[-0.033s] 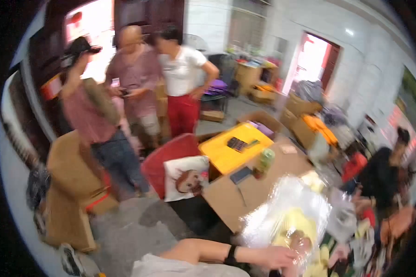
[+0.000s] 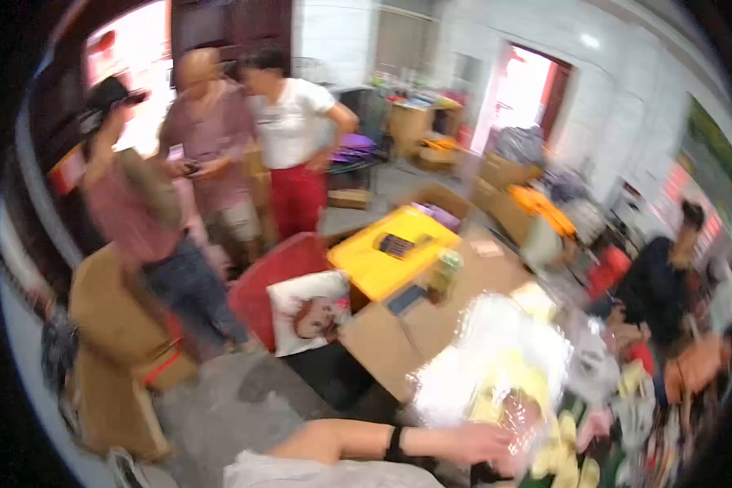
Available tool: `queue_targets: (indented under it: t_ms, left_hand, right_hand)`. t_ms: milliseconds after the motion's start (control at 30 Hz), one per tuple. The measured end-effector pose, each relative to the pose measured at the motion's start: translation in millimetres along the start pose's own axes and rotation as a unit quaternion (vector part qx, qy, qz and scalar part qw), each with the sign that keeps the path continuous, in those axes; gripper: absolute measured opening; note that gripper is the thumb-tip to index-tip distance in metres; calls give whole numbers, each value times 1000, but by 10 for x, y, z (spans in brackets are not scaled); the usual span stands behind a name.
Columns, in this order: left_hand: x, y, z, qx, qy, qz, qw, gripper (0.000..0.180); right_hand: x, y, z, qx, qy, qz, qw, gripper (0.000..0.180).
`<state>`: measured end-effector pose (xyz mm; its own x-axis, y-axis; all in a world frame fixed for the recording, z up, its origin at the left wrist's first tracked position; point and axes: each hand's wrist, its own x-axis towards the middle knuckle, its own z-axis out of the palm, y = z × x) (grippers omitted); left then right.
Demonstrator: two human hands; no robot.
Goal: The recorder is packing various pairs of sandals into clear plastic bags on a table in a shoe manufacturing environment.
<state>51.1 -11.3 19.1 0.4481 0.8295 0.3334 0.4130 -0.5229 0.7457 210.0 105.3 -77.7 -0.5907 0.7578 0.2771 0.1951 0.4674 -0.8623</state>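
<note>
A left hand (image 2: 484, 443) grips a clear plastic bag (image 2: 496, 370) holding something yellow above a brown counter (image 2: 398, 337). Its grasp is blurred. Three people (image 2: 220, 138) stand well apart, beyond a yellow box (image 2: 390, 252).

Single head-worn fisheye view, tilted forward over a cardboard table (image 2: 398, 342) — room beyond, edges curved and blurred

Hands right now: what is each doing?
Left hand: grips the clear plastic bag holding yellow items; picture blurred.
Right hand: not in view.
</note>
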Motion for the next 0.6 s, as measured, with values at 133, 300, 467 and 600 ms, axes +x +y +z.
queue_targets:
  t_ms: [133, 300, 467, 600]
  left_hand:
    - [-255, -128, 114, 69, 153, 39, 985, 35]
    - [-167, 99, -335, -22, 78, -17, 997, 43]
    - [-263, -269, -420, 59, 259, -72, 961, 41]
    - [-249, -646, -384, 211, 297, -194, 911, 58]
  right_hand:
    - [350, -11, 247, 219, 68, 150, 962, 43]
    - [307, -246, 108, -17, 147, 60, 987, 60]
    - [-246, -1019, -291, -180, -112, -26, 977, 53]
    - [-344, -1713, -749, 219, -446, 132, 858, 30]
